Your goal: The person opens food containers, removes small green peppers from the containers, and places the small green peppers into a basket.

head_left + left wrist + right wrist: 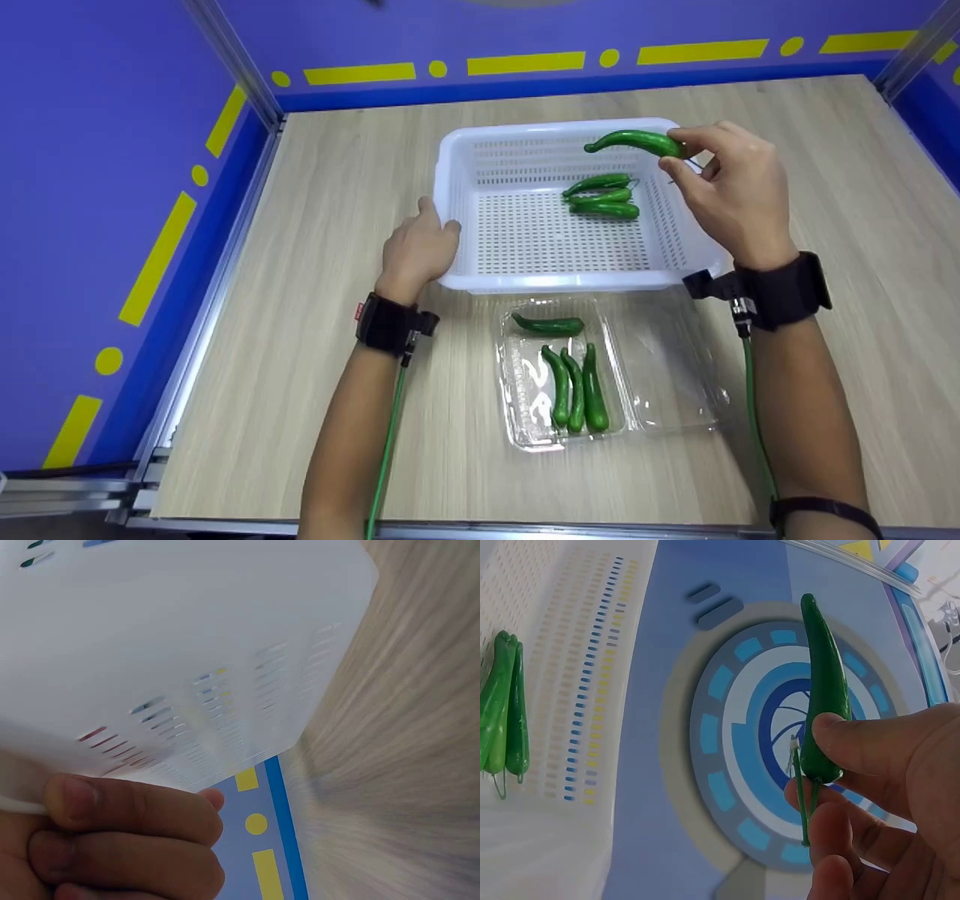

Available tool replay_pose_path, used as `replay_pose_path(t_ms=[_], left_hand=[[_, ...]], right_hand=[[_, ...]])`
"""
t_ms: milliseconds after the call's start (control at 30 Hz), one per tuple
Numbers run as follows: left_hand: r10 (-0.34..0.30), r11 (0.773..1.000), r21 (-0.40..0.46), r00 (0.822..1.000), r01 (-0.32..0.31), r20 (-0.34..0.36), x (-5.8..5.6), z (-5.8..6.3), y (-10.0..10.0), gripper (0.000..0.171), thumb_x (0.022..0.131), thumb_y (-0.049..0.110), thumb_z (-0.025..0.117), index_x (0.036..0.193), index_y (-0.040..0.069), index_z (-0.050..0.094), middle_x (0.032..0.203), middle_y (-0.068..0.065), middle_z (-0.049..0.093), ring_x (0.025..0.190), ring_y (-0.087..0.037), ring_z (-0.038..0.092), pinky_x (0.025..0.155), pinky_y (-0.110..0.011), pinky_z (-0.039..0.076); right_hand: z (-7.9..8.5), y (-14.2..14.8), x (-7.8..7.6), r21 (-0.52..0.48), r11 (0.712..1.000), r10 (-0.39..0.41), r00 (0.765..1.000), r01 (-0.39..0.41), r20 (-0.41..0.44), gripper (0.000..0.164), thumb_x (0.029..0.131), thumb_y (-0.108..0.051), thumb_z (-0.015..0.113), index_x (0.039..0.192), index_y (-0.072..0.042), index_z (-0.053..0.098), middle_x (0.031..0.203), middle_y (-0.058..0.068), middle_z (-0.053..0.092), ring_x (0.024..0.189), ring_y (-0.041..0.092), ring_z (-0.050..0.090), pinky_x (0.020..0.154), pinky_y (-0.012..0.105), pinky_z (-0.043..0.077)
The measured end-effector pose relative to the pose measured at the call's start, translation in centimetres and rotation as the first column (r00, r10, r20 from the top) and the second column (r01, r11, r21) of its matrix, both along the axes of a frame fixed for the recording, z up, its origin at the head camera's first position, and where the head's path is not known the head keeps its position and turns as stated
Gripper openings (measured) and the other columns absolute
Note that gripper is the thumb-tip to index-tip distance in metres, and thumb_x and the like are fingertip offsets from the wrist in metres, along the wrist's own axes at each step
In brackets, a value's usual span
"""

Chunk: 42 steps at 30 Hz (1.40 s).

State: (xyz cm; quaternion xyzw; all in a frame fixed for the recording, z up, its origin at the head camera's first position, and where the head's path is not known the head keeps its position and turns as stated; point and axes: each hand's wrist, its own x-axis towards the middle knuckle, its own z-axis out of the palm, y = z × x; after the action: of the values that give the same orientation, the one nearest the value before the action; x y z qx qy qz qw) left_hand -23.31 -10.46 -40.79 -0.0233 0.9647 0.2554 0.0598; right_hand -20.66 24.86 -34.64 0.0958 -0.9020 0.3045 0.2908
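Green pepper (637,140) in the pinch of the right hand (741,187), white basket (562,282) in the left hand's (420,246) grip

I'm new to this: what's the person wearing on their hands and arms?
The left hand and right hand wear no gloves. Each wrist has a black cuff with a green cable; the left cuff shows a red tag. A thin dark band circles the right forearm.
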Motion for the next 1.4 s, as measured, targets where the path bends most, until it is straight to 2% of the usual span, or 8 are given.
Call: replay_pose_path(t_ms=[300, 467, 700, 933, 1400], left_hand=[[0.002, 1.0, 0.004, 1.0, -0.002, 0.007, 0.1, 0.3, 0.0, 0.057, 0.103, 0.039, 0.04, 0.145, 0.0, 0.039, 0.106, -0.022, 0.069, 0.085, -0.032, 0.068, 0.072, -0.048, 0.053], [0.003, 1.0, 0.001, 1.0, -0.003, 0.018, 0.1, 0.1, 0.1, 0.059, 0.103, 0.04, 0.041, 0.146, 0.001, 0.038, 0.107, -0.022, 0.068, 0.088, -0.033, 0.068, 0.075, -0.05, 0.053], [0.005, 1.0, 0.001, 1.0, -0.005, 0.022, 0.1, 0.2, 0.1, 0.059, 0.103, 0.041, 0.042, 0.147, 0.001, 0.037, 0.11, -0.022, 0.068, 0.09, -0.034, 0.068, 0.077, -0.05, 0.053], [0.007, 1.0, -0.009, 1.0, -0.007, 0.011, 0.2, 0.2, 0.1, 0.06, 0.103, 0.041, 0.041, 0.146, 0.0, 0.037, 0.111, -0.023, 0.069, 0.091, -0.034, 0.068, 0.077, -0.051, 0.053], [0.012, 1.0, -0.003, 1.0, -0.012, 0.023, 0.1, 0.2, 0.1, 0.062, 0.103, 0.042, 0.041, 0.149, 0.001, 0.035, 0.113, -0.023, 0.068, 0.093, -0.034, 0.067, 0.08, -0.05, 0.053]], right_hand=[[-0.2, 0.1, -0.3, 0.023, 1.0, -0.003, 1.0, 0.003, 0.011, 0.03, 0.092, -0.024, 0.077, 0.121, -0.014, 0.076, 0.1, 0.009, 0.075, 0.062, -0.008, 0.045, 0.063, 0.011, 0.035], [-0.5, 0.3, -0.3, 0.024, 1.0, -0.007, 0.999, 0.006, 0.038, 0.03, 0.092, -0.023, 0.077, 0.121, -0.014, 0.076, 0.101, 0.009, 0.075, 0.063, -0.002, 0.048, 0.062, 0.011, 0.035], [-0.6, 0.2, -0.4, 0.04, 0.999, -0.002, 0.999, 0.0, 0.045, 0.03, 0.092, -0.023, 0.077, 0.121, -0.013, 0.076, 0.101, 0.009, 0.075, 0.063, -0.003, 0.046, 0.062, 0.013, 0.035], [-0.7, -0.4, -0.8, 0.068, 0.998, 0.004, 0.999, -0.006, 0.036, 0.03, 0.093, -0.024, 0.076, 0.121, -0.013, 0.076, 0.099, 0.008, 0.075, 0.064, 0.008, 0.048, 0.062, 0.018, 0.034], [-0.6, -0.3, -2.1, 0.005, 1.0, -0.011, 0.997, 0.011, 0.07, 0.032, 0.093, -0.026, 0.076, 0.122, -0.014, 0.075, 0.102, 0.01, 0.075, 0.069, 0.005, 0.049, 0.066, 0.014, 0.036]])
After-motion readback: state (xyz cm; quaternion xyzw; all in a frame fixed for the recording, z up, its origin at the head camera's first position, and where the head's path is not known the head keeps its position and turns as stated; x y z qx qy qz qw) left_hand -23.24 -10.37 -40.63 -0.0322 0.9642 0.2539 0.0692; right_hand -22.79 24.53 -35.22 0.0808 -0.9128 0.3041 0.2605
